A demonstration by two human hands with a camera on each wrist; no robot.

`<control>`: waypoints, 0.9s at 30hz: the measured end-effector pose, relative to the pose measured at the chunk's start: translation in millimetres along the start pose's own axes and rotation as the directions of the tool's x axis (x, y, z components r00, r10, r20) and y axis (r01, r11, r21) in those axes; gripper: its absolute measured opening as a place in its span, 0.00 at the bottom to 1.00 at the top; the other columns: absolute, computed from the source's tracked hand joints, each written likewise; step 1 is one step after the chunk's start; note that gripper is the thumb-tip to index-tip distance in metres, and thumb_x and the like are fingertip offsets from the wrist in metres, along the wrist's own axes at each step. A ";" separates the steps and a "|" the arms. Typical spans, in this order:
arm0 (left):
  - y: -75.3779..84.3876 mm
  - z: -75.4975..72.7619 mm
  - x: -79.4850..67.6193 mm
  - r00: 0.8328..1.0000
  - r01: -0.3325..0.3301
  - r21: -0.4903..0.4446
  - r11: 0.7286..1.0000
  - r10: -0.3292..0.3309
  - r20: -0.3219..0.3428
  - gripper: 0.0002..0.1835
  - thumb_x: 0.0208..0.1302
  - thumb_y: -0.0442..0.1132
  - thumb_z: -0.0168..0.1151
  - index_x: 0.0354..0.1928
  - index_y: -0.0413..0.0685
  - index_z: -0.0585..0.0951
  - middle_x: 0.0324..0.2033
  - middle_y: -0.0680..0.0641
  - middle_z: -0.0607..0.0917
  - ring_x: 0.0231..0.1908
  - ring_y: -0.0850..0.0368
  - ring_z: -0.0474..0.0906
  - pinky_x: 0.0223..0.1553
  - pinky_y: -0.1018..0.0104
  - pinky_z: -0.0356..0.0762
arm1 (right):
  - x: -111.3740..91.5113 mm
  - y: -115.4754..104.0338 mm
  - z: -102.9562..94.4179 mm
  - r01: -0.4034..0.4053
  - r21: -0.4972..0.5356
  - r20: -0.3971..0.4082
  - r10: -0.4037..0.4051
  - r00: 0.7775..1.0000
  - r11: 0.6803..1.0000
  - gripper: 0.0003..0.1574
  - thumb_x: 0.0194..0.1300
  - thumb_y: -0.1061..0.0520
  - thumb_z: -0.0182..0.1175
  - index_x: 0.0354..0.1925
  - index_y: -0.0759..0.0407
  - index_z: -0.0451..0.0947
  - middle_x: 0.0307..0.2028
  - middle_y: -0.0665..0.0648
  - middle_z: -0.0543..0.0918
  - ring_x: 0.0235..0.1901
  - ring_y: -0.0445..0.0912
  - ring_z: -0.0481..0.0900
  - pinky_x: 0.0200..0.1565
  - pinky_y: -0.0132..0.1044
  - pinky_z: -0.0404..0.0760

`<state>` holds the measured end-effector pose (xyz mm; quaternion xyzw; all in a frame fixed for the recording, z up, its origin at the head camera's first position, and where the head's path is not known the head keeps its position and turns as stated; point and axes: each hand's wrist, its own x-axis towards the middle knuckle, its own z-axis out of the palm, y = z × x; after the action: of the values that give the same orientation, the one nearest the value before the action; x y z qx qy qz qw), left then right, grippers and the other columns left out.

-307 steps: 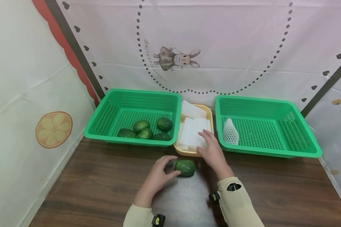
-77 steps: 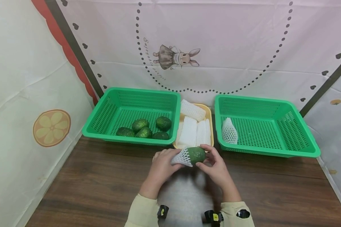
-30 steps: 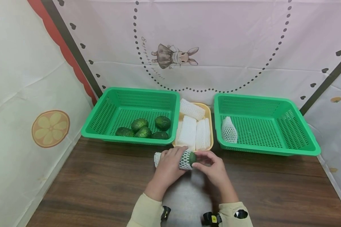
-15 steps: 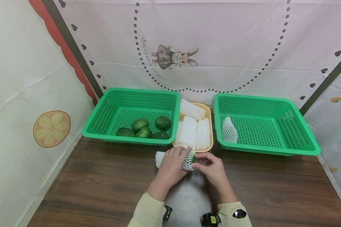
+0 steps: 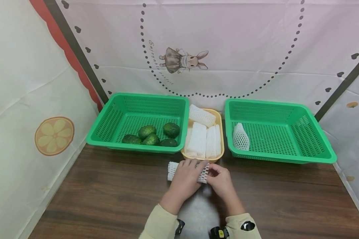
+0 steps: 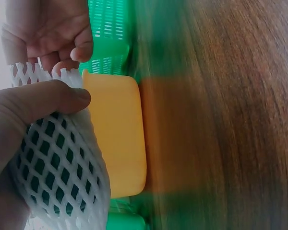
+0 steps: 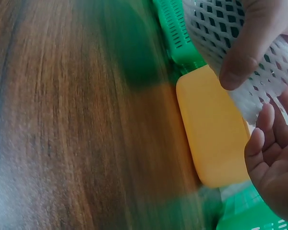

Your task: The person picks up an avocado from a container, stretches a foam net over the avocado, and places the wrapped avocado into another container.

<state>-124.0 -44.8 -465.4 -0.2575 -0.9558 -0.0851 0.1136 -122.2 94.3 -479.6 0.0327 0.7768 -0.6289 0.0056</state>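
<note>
In the head view my left hand [image 5: 185,179] grips a white foam net sleeve [image 5: 172,170] from above, just in front of the yellow tray. Dark green avocado skin [image 6: 50,175] shows through the stretched mesh in the left wrist view, where my left thumb presses across the sleeve close to its open end. My right hand [image 5: 222,184] is at that right-hand end, thumb and fingers pinching the net's edge. From the right wrist view, the right fingertips [image 7: 265,117] meet the frayed rim of the sleeve [image 7: 252,103]. The avocado's end is hidden by net and fingers.
A green basket [image 5: 155,98] at the left holds several avocados [image 5: 148,131]. Between the baskets, a yellow tray [image 5: 222,146] holds several flat foam nets [image 5: 198,137]. The right green basket [image 5: 282,104] contains one net-covered piece [image 5: 240,137]. Patterned cloth [image 5: 242,39] hangs behind.
The avocado lay bare on the table at first, then was half inside the net. Its last exposed green end is now covered. The left hand and sleeve have shifted slightly right.
</note>
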 end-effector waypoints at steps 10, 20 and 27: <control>-1.4 -4.4 -1.4 1.000 -0.017 -0.034 0.999 0.016 -0.018 0.37 0.43 0.45 0.74 0.59 0.57 0.72 0.46 0.52 0.79 0.49 0.54 0.71 0.50 0.56 0.67 | -0.4 -1.0 -11.9 0.076 0.030 0.020 -0.076 0.997 0.997 0.09 0.51 0.73 0.61 0.34 0.69 0.78 0.25 0.54 0.78 0.26 0.41 0.73 0.30 0.31 0.72; 0.9 -7.5 -4.3 0.954 -0.172 -0.080 0.982 0.145 -0.263 0.27 0.42 0.44 0.73 0.50 0.61 0.79 0.53 0.60 0.76 0.58 0.57 0.64 0.49 0.49 0.59 | 5.2 -14.6 -29.5 -0.055 0.181 0.034 0.050 0.998 0.982 0.16 0.71 0.57 0.47 0.44 0.71 0.71 0.28 0.56 0.74 0.24 0.43 0.72 0.27 0.35 0.74; 1.6 -8.4 -0.1 0.852 -0.401 -0.105 0.910 0.328 -0.409 0.17 0.49 0.41 0.70 0.45 0.58 0.82 0.57 0.51 0.72 0.57 0.54 0.66 0.54 0.59 0.64 | 13.3 -17.7 -36.9 -0.169 0.101 0.332 0.127 0.935 0.980 0.34 0.74 0.42 0.34 0.55 0.70 0.68 0.44 0.62 0.77 0.41 0.44 0.74 0.43 0.37 0.73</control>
<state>-121.6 -45.3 -457.2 -0.4226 -0.8362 -0.1993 0.2871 -135.3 127.3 -455.3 -0.0121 0.7186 -0.6720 0.1784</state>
